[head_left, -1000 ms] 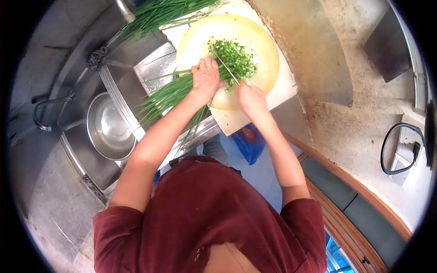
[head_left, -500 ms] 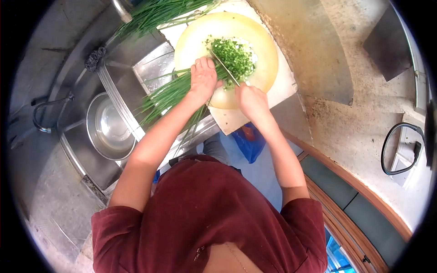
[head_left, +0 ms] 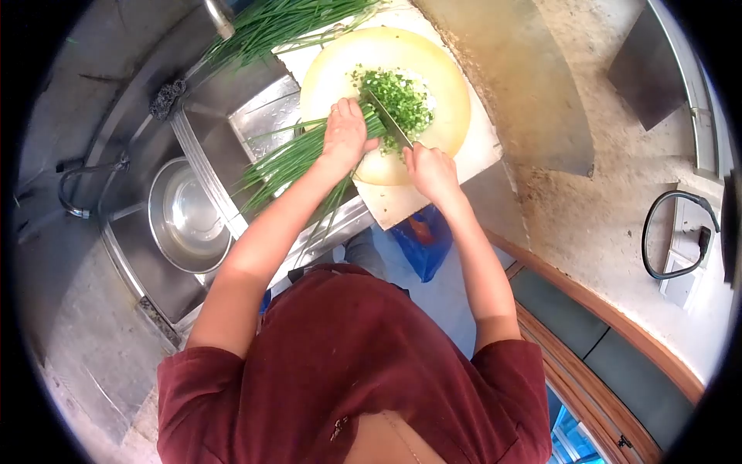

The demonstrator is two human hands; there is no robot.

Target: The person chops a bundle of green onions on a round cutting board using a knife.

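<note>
My left hand [head_left: 345, 133] presses down on a bunch of green onions [head_left: 290, 158], whose long leaves stretch left over the sink. In my right hand [head_left: 430, 172] is a knife [head_left: 389, 121], closed around a handle that the fingers hide. The blade stands between the bunch's cut ends and a heap of chopped green onion [head_left: 402, 97]. Beneath all this lies a round yellowish cutting board [head_left: 448, 139], resting on a pale square board [head_left: 386, 204].
On the left, a steel sink [head_left: 202, 172] holds a metal bowl [head_left: 185, 220]. More long green onions [head_left: 290, 27] lie at the back, near a faucet [head_left: 219, 17]. A scouring pad [head_left: 167, 99] sits on the sink divider. Below the board hangs a blue bag [head_left: 425, 247].
The knife blade has shifted slightly right and shows more of its flat side. My right hand has moved a little right and down, while the left still holds the bunch.
</note>
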